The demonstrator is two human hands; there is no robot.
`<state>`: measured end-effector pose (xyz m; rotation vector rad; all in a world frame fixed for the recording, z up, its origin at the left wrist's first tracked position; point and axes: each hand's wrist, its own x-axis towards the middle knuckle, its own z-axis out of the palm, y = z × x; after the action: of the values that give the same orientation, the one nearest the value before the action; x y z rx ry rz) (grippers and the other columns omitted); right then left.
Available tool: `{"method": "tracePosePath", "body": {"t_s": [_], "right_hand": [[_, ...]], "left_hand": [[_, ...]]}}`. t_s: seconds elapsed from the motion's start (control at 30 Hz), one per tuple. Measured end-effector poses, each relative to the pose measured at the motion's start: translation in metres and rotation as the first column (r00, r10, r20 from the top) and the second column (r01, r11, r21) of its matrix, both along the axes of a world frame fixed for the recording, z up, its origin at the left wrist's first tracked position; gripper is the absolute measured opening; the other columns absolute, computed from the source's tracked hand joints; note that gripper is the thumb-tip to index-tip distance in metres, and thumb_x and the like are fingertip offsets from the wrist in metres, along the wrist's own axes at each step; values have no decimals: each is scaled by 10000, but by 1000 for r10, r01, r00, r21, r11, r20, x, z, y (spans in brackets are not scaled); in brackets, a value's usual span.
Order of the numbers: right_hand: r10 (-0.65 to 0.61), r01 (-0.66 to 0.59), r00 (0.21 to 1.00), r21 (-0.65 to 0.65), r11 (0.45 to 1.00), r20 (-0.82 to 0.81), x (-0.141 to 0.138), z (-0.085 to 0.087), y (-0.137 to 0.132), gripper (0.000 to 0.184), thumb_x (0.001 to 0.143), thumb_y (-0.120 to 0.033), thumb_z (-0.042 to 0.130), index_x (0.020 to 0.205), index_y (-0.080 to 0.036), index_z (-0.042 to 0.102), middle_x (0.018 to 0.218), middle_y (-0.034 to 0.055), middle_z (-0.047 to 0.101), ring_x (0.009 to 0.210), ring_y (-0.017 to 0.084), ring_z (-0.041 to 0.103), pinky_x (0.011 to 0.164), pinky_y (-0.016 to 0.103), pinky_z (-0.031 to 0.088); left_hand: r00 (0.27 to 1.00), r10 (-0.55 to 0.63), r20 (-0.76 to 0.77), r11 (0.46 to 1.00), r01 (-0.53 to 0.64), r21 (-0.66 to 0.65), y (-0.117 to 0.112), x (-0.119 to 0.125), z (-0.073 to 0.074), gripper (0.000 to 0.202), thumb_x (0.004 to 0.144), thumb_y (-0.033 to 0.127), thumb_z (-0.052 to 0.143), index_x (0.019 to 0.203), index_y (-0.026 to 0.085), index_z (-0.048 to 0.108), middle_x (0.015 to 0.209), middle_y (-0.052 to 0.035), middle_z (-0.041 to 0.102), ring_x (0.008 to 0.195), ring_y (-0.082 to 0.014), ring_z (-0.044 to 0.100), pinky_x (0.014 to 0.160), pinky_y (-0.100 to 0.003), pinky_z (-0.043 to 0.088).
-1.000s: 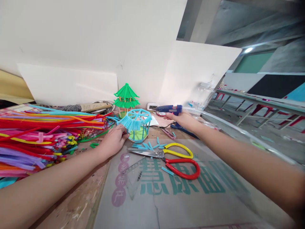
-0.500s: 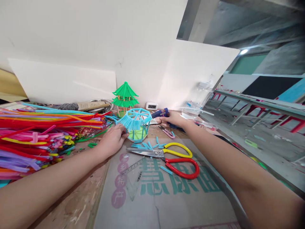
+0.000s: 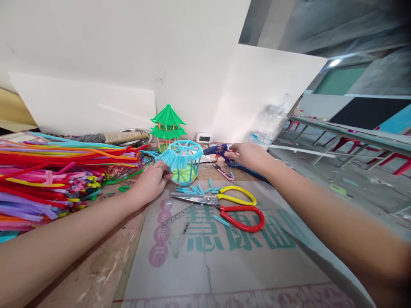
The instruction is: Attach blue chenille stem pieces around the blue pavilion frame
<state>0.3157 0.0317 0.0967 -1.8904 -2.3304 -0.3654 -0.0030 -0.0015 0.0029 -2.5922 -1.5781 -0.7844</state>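
A small light-blue pavilion model (image 3: 182, 160) made of straw pieces stands on the table, with a pale green base. My left hand (image 3: 150, 182) is closed on its left edge, fingers pinching the fringed roof. My right hand (image 3: 247, 155) grips a blue glue gun (image 3: 215, 149) whose tip points at the right side of the blue roof. Cut blue straw bits (image 3: 196, 189) lie in front of the model.
Scissors (image 3: 231, 206) with a yellow and a red handle lie on printed cardboard (image 3: 224, 261). A clear ruler (image 3: 177, 233) lies nearby. A big pile of coloured pipe cleaners (image 3: 51, 175) fills the left. A green pavilion model (image 3: 168, 124) and small clock (image 3: 204, 138) stand by the white wall.
My right hand has brought the glue gun down and leftward, from raised at the back right until its tip is at the blue roof. The left hand stays on the model.
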Motion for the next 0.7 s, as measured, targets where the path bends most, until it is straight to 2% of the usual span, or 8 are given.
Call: {"method": "tracePosePath", "body": {"t_s": [0.13, 0.37, 0.53, 0.7], "right_hand": [[-13, 8, 996, -55, 998, -94, 9, -11, 24, 422, 929, -460, 481, 1228, -215, 653, 1143, 114, 719, 961, 257, 670, 734, 289, 436], [-29, 21, 988, -50, 999, -154, 13, -36, 64, 388, 983, -373, 389, 1191, -194, 664, 1063, 83, 748, 878, 198, 683, 689, 241, 438], [11, -14, 993, -31, 999, -114, 8, -42, 62, 372, 982, -358, 397, 1090, -174, 701, 1066, 94, 744, 902, 196, 671, 719, 244, 436], [2, -2, 1000, 12, 1000, -31, 7, -35, 49, 396, 956, -429, 435, 1030, -179, 734, 1025, 138, 743, 935, 252, 673, 747, 298, 441]], "left_hand": [[1000, 13, 16, 1000, -13, -10, 0, 1, 0, 192, 919, 316, 413, 807, 195, 511, 897, -95, 584, 879, -284, 575, 797, -417, 450], [999, 32, 21, 999, -31, -24, -1, 2, 0, 176, 912, 314, 424, 784, 207, 478, 886, -86, 571, 882, -284, 573, 788, -408, 440], [1000, 2, 26, 1000, -2, -16, 0, 1, 0, 179, 918, 318, 418, 803, 202, 492, 893, -88, 574, 886, -280, 568, 804, -409, 441], [999, -22, 33, 1000, 22, -16, 1, 0, 0, 184, 921, 314, 415, 830, 192, 519, 908, -90, 576, 912, -284, 568, 828, -422, 447]]}}
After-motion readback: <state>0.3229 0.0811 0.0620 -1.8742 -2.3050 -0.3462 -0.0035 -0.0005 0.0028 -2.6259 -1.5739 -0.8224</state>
